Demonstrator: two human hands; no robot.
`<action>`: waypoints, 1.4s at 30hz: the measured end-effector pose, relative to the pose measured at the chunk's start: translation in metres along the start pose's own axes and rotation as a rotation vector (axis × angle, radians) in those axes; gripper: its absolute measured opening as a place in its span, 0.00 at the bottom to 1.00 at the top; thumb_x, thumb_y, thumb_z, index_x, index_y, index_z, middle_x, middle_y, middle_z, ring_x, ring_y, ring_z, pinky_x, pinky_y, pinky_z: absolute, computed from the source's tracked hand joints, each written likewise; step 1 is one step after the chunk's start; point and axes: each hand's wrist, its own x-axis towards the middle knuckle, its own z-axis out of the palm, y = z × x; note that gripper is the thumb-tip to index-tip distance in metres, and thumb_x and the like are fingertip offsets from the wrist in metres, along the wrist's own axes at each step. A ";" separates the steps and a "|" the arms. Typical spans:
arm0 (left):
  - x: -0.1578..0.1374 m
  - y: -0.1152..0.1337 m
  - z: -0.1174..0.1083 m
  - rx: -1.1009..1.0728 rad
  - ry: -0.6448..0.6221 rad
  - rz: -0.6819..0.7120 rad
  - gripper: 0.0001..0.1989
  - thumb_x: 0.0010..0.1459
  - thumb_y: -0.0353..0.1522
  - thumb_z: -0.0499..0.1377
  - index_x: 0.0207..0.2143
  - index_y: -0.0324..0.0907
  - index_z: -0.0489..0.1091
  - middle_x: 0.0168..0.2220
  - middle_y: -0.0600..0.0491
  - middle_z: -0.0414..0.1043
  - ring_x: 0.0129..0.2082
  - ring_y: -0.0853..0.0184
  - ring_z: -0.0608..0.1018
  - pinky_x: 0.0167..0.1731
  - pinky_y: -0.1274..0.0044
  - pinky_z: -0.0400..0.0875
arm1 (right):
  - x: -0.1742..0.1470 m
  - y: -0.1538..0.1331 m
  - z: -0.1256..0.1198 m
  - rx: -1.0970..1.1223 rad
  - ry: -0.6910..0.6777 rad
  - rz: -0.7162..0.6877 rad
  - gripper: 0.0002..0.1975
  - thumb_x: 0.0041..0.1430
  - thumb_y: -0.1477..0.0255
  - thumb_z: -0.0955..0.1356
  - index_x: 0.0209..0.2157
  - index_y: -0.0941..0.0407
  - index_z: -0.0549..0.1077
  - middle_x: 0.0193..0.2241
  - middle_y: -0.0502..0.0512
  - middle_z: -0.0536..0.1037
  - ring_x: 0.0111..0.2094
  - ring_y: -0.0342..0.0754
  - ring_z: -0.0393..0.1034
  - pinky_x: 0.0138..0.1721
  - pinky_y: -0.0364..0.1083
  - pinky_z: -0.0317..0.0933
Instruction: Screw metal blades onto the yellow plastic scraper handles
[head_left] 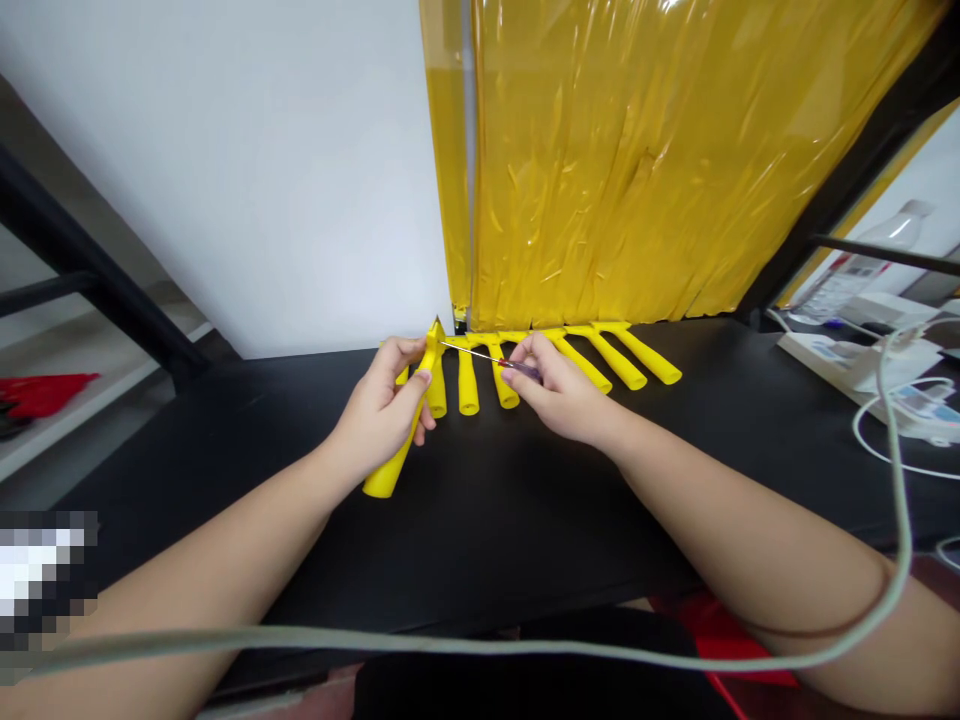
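My left hand [390, 400] is closed around a yellow plastic part with a tube-like handle [391, 468]; its narrow head sticks up above my fingers. In my right hand [559, 390] is a screwdriver [523, 369] with a dark reddish handle, pinched between the fingers. The thin metal shaft points left, and its tip is at the head of the held part; whether it sits in a screw is too small to tell. Behind my hands several similar yellow handled parts [622, 360] lie in a row on the black tabletop [465, 540], some partly covered by my hands.
A white panel [337, 180] and yellow plastic sheeting [600, 180] stand behind the table. Power strips [862, 370] and a plastic bottle [862, 265] are at the right. A pale cable [450, 645] loops across the front, over my forearms. A black frame post [97, 270] rises at left.
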 end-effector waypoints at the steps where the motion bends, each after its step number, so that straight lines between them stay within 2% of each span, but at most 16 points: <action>1: 0.000 0.000 0.000 0.000 0.005 0.001 0.13 0.65 0.36 0.61 0.47 0.47 0.60 0.55 0.47 0.73 0.18 0.75 0.75 0.12 0.80 0.70 | 0.000 0.000 0.000 -0.055 0.035 -0.013 0.12 0.67 0.59 0.69 0.39 0.52 0.65 0.28 0.47 0.70 0.27 0.45 0.62 0.30 0.45 0.55; 4: -0.001 -0.001 0.000 0.025 0.007 -0.002 0.13 0.64 0.36 0.61 0.48 0.47 0.61 0.54 0.47 0.74 0.19 0.74 0.76 0.13 0.81 0.70 | 0.004 0.007 0.000 -0.112 0.071 -0.006 0.17 0.70 0.56 0.65 0.33 0.54 0.69 0.28 0.50 0.71 0.29 0.46 0.63 0.31 0.46 0.56; 8: -0.003 -0.002 -0.001 0.047 -0.012 0.022 0.13 0.66 0.37 0.60 0.49 0.47 0.61 0.57 0.46 0.72 0.20 0.75 0.76 0.13 0.81 0.70 | 0.009 0.014 0.000 0.075 -0.015 0.084 0.26 0.72 0.49 0.60 0.28 0.54 0.67 0.20 0.47 0.62 0.22 0.44 0.55 0.26 0.45 0.52; 10: -0.002 -0.001 -0.001 0.054 -0.014 0.035 0.12 0.67 0.37 0.59 0.48 0.47 0.61 0.60 0.45 0.69 0.20 0.75 0.76 0.12 0.80 0.70 | 0.007 0.011 0.000 0.071 -0.024 0.065 0.24 0.71 0.50 0.61 0.29 0.54 0.67 0.21 0.47 0.62 0.23 0.44 0.55 0.27 0.46 0.52; 13: -0.001 0.001 -0.001 0.054 -0.003 0.027 0.12 0.66 0.37 0.59 0.47 0.46 0.60 0.61 0.43 0.68 0.19 0.75 0.75 0.12 0.80 0.70 | 0.001 0.000 0.001 -0.107 -0.009 -0.054 0.18 0.71 0.56 0.64 0.32 0.54 0.68 0.24 0.48 0.66 0.26 0.45 0.60 0.31 0.46 0.54; 16: 0.000 0.003 0.000 0.050 -0.005 0.011 0.12 0.66 0.38 0.59 0.47 0.45 0.61 0.62 0.43 0.68 0.19 0.75 0.75 0.12 0.79 0.70 | -0.002 -0.007 0.003 -0.179 0.005 -0.112 0.17 0.71 0.60 0.64 0.30 0.54 0.66 0.25 0.48 0.66 0.27 0.45 0.60 0.31 0.46 0.53; 18: 0.000 0.004 0.000 0.039 -0.016 0.018 0.13 0.66 0.38 0.60 0.47 0.45 0.62 0.61 0.44 0.69 0.19 0.75 0.75 0.12 0.79 0.71 | -0.002 -0.009 0.004 -0.048 -0.015 -0.061 0.20 0.70 0.58 0.65 0.27 0.54 0.64 0.23 0.47 0.63 0.25 0.44 0.56 0.29 0.46 0.51; 23: 0.001 -0.003 -0.004 -0.002 -0.017 0.111 0.13 0.65 0.38 0.62 0.49 0.46 0.65 0.60 0.45 0.71 0.19 0.74 0.76 0.12 0.79 0.71 | -0.001 -0.015 -0.001 0.547 -0.194 0.239 0.23 0.63 0.54 0.71 0.25 0.53 0.61 0.17 0.39 0.51 0.19 0.38 0.39 0.21 0.42 0.38; 27: 0.002 -0.011 -0.012 0.026 -0.026 0.237 0.14 0.65 0.37 0.62 0.51 0.47 0.66 0.65 0.43 0.66 0.21 0.75 0.77 0.13 0.81 0.72 | -0.004 -0.025 -0.005 0.715 -0.294 0.312 0.22 0.63 0.57 0.72 0.26 0.54 0.62 0.17 0.38 0.49 0.19 0.37 0.37 0.20 0.41 0.37; 31: 0.007 -0.011 -0.021 0.125 -0.026 0.271 0.22 0.61 0.34 0.65 0.57 0.50 0.66 0.69 0.44 0.62 0.23 0.75 0.78 0.15 0.80 0.73 | -0.003 -0.020 -0.002 0.658 -0.287 0.270 0.21 0.66 0.56 0.71 0.28 0.55 0.63 0.18 0.39 0.52 0.19 0.37 0.40 0.21 0.41 0.40; 34: 0.017 -0.014 -0.033 0.234 0.082 0.153 0.30 0.59 0.33 0.64 0.63 0.52 0.63 0.59 0.45 0.72 0.24 0.71 0.79 0.17 0.79 0.73 | -0.001 -0.011 0.001 0.441 -0.246 0.149 0.18 0.68 0.56 0.68 0.32 0.56 0.69 0.20 0.43 0.60 0.21 0.40 0.51 0.23 0.41 0.48; 36: 0.027 -0.018 -0.047 0.375 0.198 0.017 0.30 0.59 0.32 0.62 0.64 0.51 0.64 0.53 0.46 0.74 0.24 0.69 0.79 0.21 0.77 0.75 | 0.000 -0.006 0.000 0.279 -0.198 0.072 0.15 0.68 0.59 0.67 0.35 0.56 0.71 0.22 0.46 0.65 0.23 0.42 0.58 0.26 0.43 0.53; 38: 0.036 -0.025 -0.064 0.585 0.312 -0.057 0.28 0.56 0.31 0.61 0.60 0.48 0.69 0.60 0.44 0.67 0.30 0.65 0.81 0.29 0.70 0.81 | 0.001 -0.005 -0.002 0.174 -0.160 0.046 0.13 0.69 0.61 0.66 0.36 0.56 0.71 0.23 0.46 0.67 0.25 0.43 0.61 0.29 0.43 0.56; 39: 0.040 -0.029 -0.073 0.696 0.352 -0.090 0.27 0.55 0.30 0.61 0.59 0.46 0.70 0.62 0.42 0.64 0.36 0.60 0.83 0.38 0.66 0.83 | 0.001 -0.005 -0.004 0.141 -0.148 0.047 0.12 0.69 0.62 0.65 0.36 0.56 0.71 0.24 0.47 0.68 0.25 0.43 0.61 0.29 0.44 0.57; 41: 0.046 -0.036 -0.089 0.897 0.367 -0.150 0.27 0.55 0.29 0.62 0.58 0.42 0.73 0.59 0.40 0.65 0.54 0.50 0.79 0.60 0.59 0.74 | 0.001 -0.006 -0.005 0.076 -0.137 0.057 0.11 0.69 0.64 0.64 0.37 0.56 0.71 0.25 0.47 0.68 0.26 0.43 0.62 0.30 0.44 0.58; 42: 0.048 -0.039 -0.095 0.957 0.355 -0.176 0.26 0.55 0.29 0.62 0.57 0.41 0.74 0.58 0.39 0.65 0.60 0.48 0.75 0.66 0.59 0.68 | 0.001 -0.006 -0.006 0.044 -0.138 0.063 0.10 0.69 0.65 0.64 0.37 0.56 0.71 0.25 0.47 0.68 0.26 0.44 0.62 0.31 0.44 0.58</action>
